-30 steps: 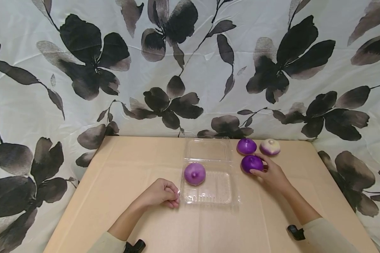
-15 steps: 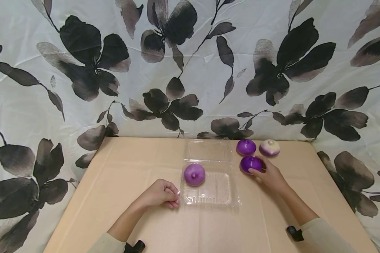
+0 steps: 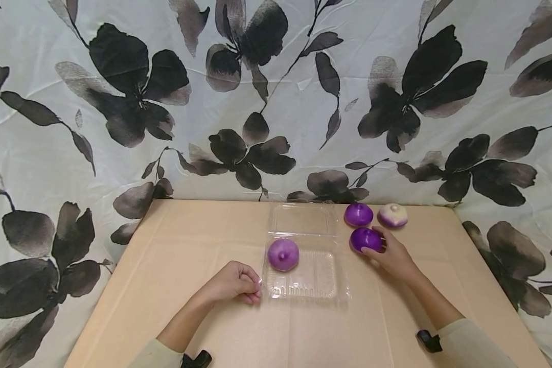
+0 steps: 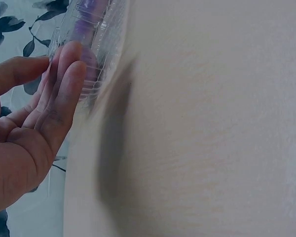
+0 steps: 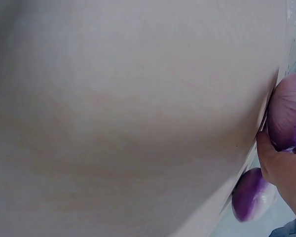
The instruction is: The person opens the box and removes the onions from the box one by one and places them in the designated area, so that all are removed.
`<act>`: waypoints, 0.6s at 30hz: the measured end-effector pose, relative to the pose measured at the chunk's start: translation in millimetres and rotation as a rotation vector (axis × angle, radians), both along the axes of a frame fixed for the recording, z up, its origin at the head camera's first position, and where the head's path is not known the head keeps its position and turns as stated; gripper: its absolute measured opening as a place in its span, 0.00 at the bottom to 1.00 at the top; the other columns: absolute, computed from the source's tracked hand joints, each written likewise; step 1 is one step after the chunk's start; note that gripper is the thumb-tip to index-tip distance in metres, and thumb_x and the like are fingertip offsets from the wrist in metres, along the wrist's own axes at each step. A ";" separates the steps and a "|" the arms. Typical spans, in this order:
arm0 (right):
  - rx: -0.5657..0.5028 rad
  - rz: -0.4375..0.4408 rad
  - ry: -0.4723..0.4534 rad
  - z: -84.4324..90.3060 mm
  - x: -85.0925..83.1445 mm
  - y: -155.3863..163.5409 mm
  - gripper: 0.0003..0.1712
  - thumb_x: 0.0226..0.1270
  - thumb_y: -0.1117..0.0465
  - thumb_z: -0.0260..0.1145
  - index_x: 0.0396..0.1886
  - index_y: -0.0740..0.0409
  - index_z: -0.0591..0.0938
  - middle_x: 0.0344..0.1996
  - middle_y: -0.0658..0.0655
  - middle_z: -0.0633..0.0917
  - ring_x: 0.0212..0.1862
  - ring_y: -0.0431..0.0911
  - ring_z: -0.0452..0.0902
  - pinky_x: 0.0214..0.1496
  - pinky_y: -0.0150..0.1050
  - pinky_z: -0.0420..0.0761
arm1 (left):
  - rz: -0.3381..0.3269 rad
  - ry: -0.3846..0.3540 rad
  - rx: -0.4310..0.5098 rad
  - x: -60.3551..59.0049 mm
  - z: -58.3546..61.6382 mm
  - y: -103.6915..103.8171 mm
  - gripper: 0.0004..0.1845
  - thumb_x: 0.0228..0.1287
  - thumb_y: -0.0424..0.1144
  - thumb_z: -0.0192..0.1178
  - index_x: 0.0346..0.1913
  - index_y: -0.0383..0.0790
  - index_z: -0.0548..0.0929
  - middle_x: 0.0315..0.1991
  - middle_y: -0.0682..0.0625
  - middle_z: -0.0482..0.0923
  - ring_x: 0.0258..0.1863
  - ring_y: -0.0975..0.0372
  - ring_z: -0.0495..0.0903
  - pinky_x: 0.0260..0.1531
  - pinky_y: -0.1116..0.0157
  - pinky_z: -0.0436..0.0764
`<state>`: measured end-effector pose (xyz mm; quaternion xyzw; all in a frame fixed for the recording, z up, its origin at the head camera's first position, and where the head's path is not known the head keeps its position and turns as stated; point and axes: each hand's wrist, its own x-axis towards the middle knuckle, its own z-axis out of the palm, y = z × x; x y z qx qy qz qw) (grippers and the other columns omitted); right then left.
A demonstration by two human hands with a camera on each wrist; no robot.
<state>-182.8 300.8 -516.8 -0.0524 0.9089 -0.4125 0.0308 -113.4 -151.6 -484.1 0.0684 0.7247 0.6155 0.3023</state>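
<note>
My left hand [image 3: 234, 283] pinches the near left edge of a clear plastic clamshell box [image 3: 319, 278], which lies with its lid folded back. One light purple onion [image 3: 283, 254] sits in the box's left part. To the right of the box, my right hand [image 3: 393, 255] holds a dark purple onion [image 3: 364, 240] from its right side, thumb in front. In the right wrist view that held onion [image 5: 286, 111] looks to be at table level; the far fingers are mostly hidden. Behind it stand another purple onion [image 3: 359, 214] and a white-and-purple onion [image 3: 392, 215].
A tan table [image 3: 188, 230] spreads beneath everything. Past its back edge hangs a white cloth [image 3: 303, 107] with dark flowers, which also covers both sides. The two rear onions stand close to that back edge.
Both hands keep their places, the right one still on the dark purple onion and the left one at the box's edge. Only a slight shift of the whole head view shows.
</note>
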 end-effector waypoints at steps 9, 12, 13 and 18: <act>-0.008 -0.007 -0.018 3.6 5.6 -2.7 0.48 0.70 0.50 0.71 0.78 0.69 0.58 0.71 0.75 0.68 0.66 0.70 0.72 0.68 0.64 0.78 | -0.006 -0.002 0.006 1.8 1.3 -2.5 0.07 0.62 0.23 0.58 0.42 0.22 0.80 0.32 0.35 0.88 0.32 0.50 0.91 0.38 0.53 0.93; -0.005 -0.009 -0.023 3.6 7.1 -3.5 0.49 0.70 0.49 0.71 0.78 0.69 0.58 0.72 0.75 0.67 0.66 0.69 0.71 0.69 0.65 0.78 | -0.012 -0.001 0.003 2.1 1.2 -3.8 0.07 0.62 0.23 0.59 0.42 0.22 0.81 0.32 0.37 0.88 0.33 0.51 0.91 0.38 0.54 0.93; -0.004 -0.009 -0.023 3.7 7.7 -3.7 0.49 0.70 0.49 0.71 0.78 0.69 0.58 0.72 0.75 0.67 0.66 0.69 0.71 0.69 0.65 0.78 | -0.014 -0.001 0.002 2.3 1.3 -4.1 0.07 0.62 0.23 0.59 0.42 0.22 0.81 0.32 0.37 0.88 0.33 0.51 0.91 0.38 0.54 0.93; -0.010 -0.013 -0.018 4.4 10.7 -4.9 0.48 0.70 0.51 0.72 0.78 0.69 0.58 0.72 0.75 0.67 0.66 0.69 0.72 0.69 0.64 0.78 | -0.018 0.000 0.000 3.3 1.1 -5.5 0.06 0.62 0.23 0.58 0.41 0.23 0.81 0.32 0.36 0.88 0.32 0.51 0.91 0.39 0.53 0.93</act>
